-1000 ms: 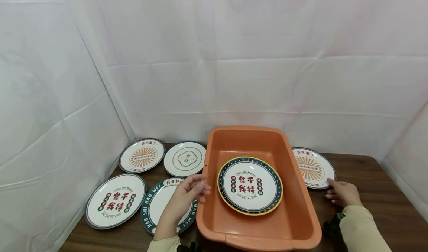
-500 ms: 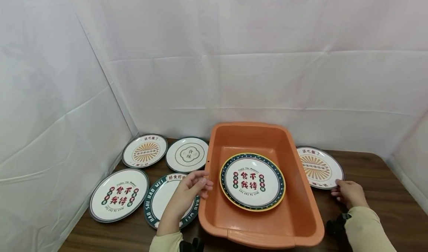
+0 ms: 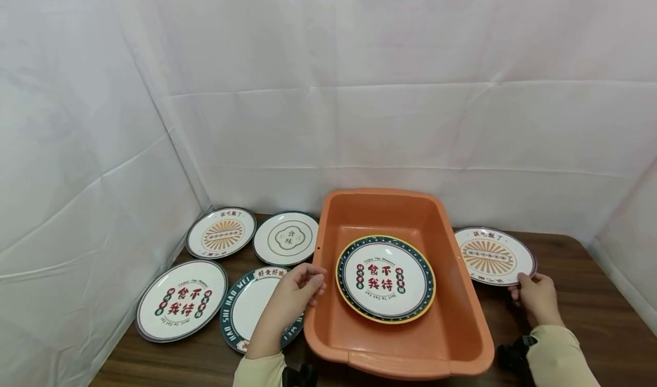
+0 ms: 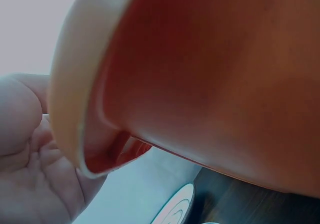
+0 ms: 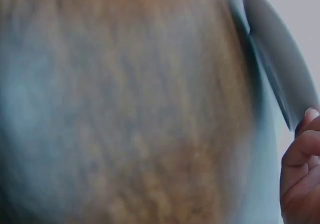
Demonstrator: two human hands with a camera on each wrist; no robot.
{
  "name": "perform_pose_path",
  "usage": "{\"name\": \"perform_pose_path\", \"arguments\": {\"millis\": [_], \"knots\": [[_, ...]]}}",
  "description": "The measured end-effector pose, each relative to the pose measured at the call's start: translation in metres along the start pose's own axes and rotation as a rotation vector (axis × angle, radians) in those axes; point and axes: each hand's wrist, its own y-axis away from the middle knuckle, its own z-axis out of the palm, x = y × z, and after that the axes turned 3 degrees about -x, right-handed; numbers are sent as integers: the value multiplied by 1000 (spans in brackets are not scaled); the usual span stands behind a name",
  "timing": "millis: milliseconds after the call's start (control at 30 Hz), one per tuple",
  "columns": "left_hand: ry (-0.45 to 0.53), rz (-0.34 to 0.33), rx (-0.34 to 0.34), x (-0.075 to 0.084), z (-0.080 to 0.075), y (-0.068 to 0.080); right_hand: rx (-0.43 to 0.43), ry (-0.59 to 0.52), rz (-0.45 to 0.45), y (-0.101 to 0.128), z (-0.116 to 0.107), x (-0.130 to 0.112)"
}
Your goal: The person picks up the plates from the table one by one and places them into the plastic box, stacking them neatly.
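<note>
An orange plastic tub stands in the middle of the dark wooden table. A plate with a green and yellow rim and red characters lies flat inside it. My left hand holds the tub's left rim, fingers curled over the edge; the left wrist view shows the palm against the tub's rim. To the right of the tub, my right hand pinches the near edge of a sunburst plate. In the right wrist view this plate's edge is raised above my fingers.
Several plates lie left of the tub: a sunburst plate, a white one with a clover outline, one with red characters and a green-rimmed one partly under my left forearm. White cloth walls close in the back and both sides.
The sunburst plate on the right has shifted to the right, and my right hand went with it, gripping its near edge. My left hand stays on the tub's rim.
</note>
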Motion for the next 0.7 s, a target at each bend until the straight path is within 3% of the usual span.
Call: {"name": "perform_pose_path", "arguments": {"millis": [167,300,500,700], "knots": [[-78,-20,7,1,1,-3,38,-64,-53,9,-2,-13],[-97,-23,-2,3,1,-4,46,-187,-81,19,-6,-31],[-109,-42,-8,6,2,-5,16,-346,-127,30,-13,-62],[-127,-46,-4,5,3,-4,-30,-407,-202,45,-15,-87]]}}
